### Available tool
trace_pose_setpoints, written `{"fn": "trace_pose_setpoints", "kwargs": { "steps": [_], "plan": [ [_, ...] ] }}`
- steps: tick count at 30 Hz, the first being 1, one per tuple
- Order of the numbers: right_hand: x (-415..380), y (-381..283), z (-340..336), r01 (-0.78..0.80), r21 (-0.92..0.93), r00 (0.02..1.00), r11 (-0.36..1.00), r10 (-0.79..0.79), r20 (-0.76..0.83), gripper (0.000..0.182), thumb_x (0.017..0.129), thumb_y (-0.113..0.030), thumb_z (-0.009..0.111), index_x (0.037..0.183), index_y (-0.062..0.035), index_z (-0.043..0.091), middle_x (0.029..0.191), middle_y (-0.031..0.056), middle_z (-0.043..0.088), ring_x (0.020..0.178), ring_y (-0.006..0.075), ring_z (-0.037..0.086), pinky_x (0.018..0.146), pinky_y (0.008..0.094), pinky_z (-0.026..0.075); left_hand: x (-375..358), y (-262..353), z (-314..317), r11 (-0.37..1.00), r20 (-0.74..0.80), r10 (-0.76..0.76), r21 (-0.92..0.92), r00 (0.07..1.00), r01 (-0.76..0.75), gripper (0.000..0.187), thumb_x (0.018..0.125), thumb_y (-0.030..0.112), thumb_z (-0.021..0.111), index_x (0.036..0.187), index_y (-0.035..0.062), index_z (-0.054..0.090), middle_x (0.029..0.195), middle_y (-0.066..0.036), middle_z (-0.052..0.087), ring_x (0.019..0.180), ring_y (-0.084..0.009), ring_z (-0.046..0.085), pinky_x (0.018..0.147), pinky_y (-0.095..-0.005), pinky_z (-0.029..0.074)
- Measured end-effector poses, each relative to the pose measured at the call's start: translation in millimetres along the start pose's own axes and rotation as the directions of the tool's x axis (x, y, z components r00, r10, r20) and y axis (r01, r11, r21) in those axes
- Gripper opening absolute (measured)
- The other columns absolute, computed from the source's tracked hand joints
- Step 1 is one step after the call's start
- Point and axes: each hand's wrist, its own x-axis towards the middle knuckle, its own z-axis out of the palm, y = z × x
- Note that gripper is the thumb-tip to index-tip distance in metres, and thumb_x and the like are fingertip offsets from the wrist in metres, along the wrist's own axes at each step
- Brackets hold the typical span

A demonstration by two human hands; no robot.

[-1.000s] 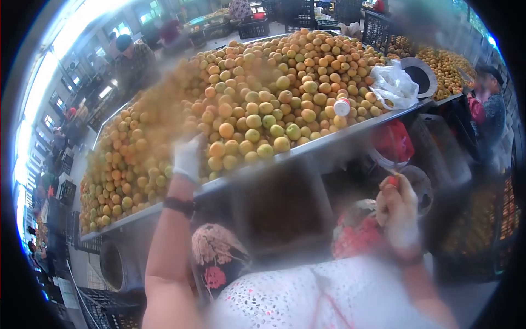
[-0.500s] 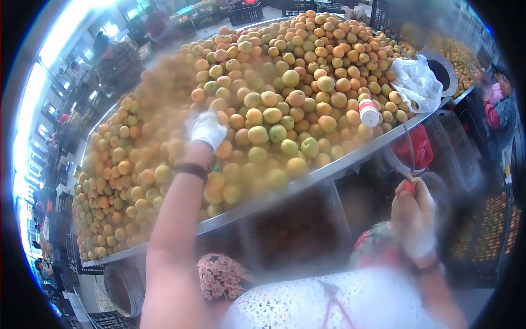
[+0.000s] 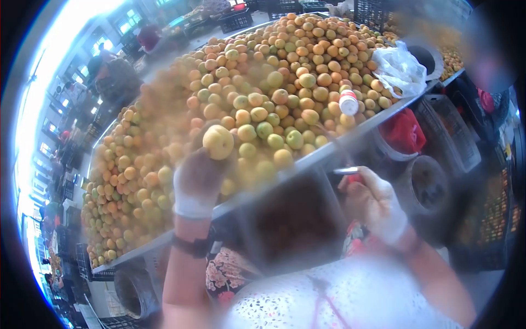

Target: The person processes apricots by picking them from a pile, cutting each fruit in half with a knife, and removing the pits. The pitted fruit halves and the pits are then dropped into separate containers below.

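My left hand [image 3: 200, 178], in a white glove with a soiled palm, holds up a yellow apricot [image 3: 218, 142] over the near side of the heap. Its fingers are wrapped round the fruit from below. My right hand [image 3: 375, 203], also gloved, grips a small tool with a red handle and a metal end [image 3: 346, 171]; its exact kind is blurred. That hand is in front of the table's metal edge [image 3: 315, 160], apart from the fruit. Many loose apricots [image 3: 307, 80], orange to greenish, cover the table.
On the right side of the heap lie a white bottle with a red label [image 3: 348, 102] and a crumpled clear plastic bag [image 3: 399, 68]. A red bag [image 3: 402, 131] and a round bucket [image 3: 427, 183] are below the table edge. Another person [image 3: 115, 74] is at the far left.
My left hand has come back from the heap toward me and now holds up an apricot. My right hand has moved left and slightly up with the red-handled tool.
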Motion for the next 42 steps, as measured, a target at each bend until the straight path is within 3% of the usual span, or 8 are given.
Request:
{"fn": "trace_pose_setpoints", "kwargs": {
  "steps": [2,4,6,10,11,30,36,42],
  "plan": [
    [-12,2,13,0.075,0.038,0.997,0.996,-0.076,0.016,0.016,0.102,-0.014,0.055,0.112,-0.0025,0.060,0.078,-0.0019,0.057,0.060,0.0029,0.048,0.052,0.0191,0.039,-28,18,6,0.915,0.085,-0.077,-0.390,0.993,0.104,0.061,0.088,0.007,0.057,0.145,-0.0019,0.038,0.137,-0.017,0.050,0.120,-0.0295,0.053,0.101,-0.0439,0.047],
    [-27,7,31,-0.129,0.592,0.988,0.795,0.156,0.006,0.012,0.098,-0.009,0.060,0.108,-0.0025,0.061,0.080,0.0009,0.061,0.062,0.0080,0.054,0.053,0.0229,0.043,-54,34,14,0.931,0.081,0.014,-0.366,0.997,0.017,0.063,0.087,0.009,0.059,0.145,-0.0018,0.038,0.136,-0.019,0.050,0.120,-0.0309,0.054,0.100,-0.0441,0.048],
    [-43,2,36,0.142,0.082,0.989,0.986,-0.139,-0.039,0.011,0.097,-0.008,0.063,0.105,-0.0012,0.061,0.077,0.0074,0.063,0.063,0.0154,0.061,0.055,0.0286,0.047,-78,52,21,0.082,0.289,-0.001,-0.954,0.957,0.288,0.064,0.085,0.011,0.062,0.143,-0.0030,0.038,0.134,-0.022,0.052,0.119,-0.0324,0.057,0.099,-0.0437,0.049],
    [-72,-16,44,0.405,0.047,0.914,0.913,-0.405,-0.023,0.009,0.099,-0.008,0.058,0.104,-0.0005,0.056,0.067,0.0135,0.059,0.059,0.0237,0.062,0.055,0.0344,0.048,-115,90,28,0.114,0.301,0.070,-0.950,0.951,0.292,0.062,0.087,0.016,0.064,0.142,-0.0025,0.040,0.130,-0.022,0.055,0.111,-0.0307,0.062,0.099,-0.0454,0.050],
    [-75,-16,48,0.401,0.125,0.915,0.907,-0.403,-0.016,0.011,0.099,-0.010,0.059,0.104,-0.0006,0.055,0.069,0.0164,0.061,0.062,0.0304,0.065,0.055,0.0365,0.047,-123,111,21,0.501,0.258,0.032,-0.840,0.966,0.208,0.063,0.088,0.018,0.064,0.142,-0.0030,0.040,0.130,-0.020,0.055,0.115,-0.0299,0.060,0.102,-0.0451,0.049],
    [-120,-56,50,0.537,-0.177,0.843,0.825,-0.531,0.084,0.019,0.099,-0.017,0.058,0.103,0.0012,0.053,0.074,0.0245,0.063,0.072,0.0433,0.065,0.057,0.0435,0.047,-166,151,0,0.324,0.121,0.081,-0.942,0.989,0.088,0.057,0.092,0.023,0.062,0.139,-0.0020,0.042,0.126,-0.014,0.058,0.115,-0.0292,0.059,0.102,-0.0434,0.046],
    [-120,-58,48,0.524,-0.168,0.851,0.835,-0.522,0.060,0.020,0.099,-0.018,0.059,0.103,0.0013,0.053,0.074,0.0257,0.062,0.074,0.0442,0.065,0.058,0.0447,0.048,-162,156,5,0.655,-0.047,0.169,-0.741,0.984,-0.148,0.051,0.095,0.023,0.057,0.137,-0.0021,0.043,0.124,-0.016,0.058,0.111,-0.0298,0.061,0.100,-0.0443,0.047],
    [-120,-59,48,0.510,-0.182,0.856,0.841,-0.516,0.019,0.019,0.100,-0.018,0.057,0.101,0.0008,0.052,0.073,0.0251,0.061,0.074,0.0443,0.064,0.057,0.0452,0.048,-162,163,6,0.385,0.010,0.170,-0.921,0.985,-0.057,0.050,0.095,0.023,0.055,0.137,-0.0020,0.043,0.125,-0.016,0.058,0.112,-0.0295,0.061,0.100,-0.0441,0.046]
  ]
}}
